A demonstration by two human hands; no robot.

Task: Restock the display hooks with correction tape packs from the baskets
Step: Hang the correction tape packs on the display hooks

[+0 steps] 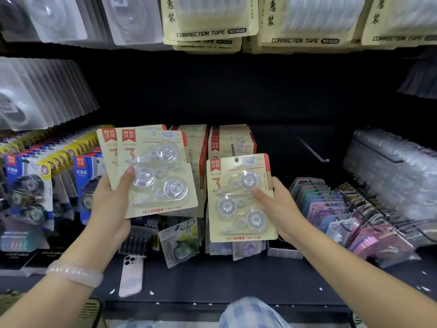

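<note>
My left hand [111, 204] grips a small stack of beige correction tape packs [163, 178] by the lower left corner, thumb on the front blister. My right hand [281, 209] holds a single beige correction tape pack [238, 200] by its right edge, thumb on the front. That pack hangs in front of a row of the same packs on a display hook [233, 147], its hang hole just below the hook's tip. A second full row of the same packs [194, 147] hangs between my hands. To the right, a bare hook [312, 150] sticks out of the dark back panel.
Blue correction tape packs [28, 185] hang at left, pastel tape packs [331, 209] at right, and larger beige packs [208, 22] above. A white phone [131, 275] lies on the dark shelf ledge below. No basket is in view.
</note>
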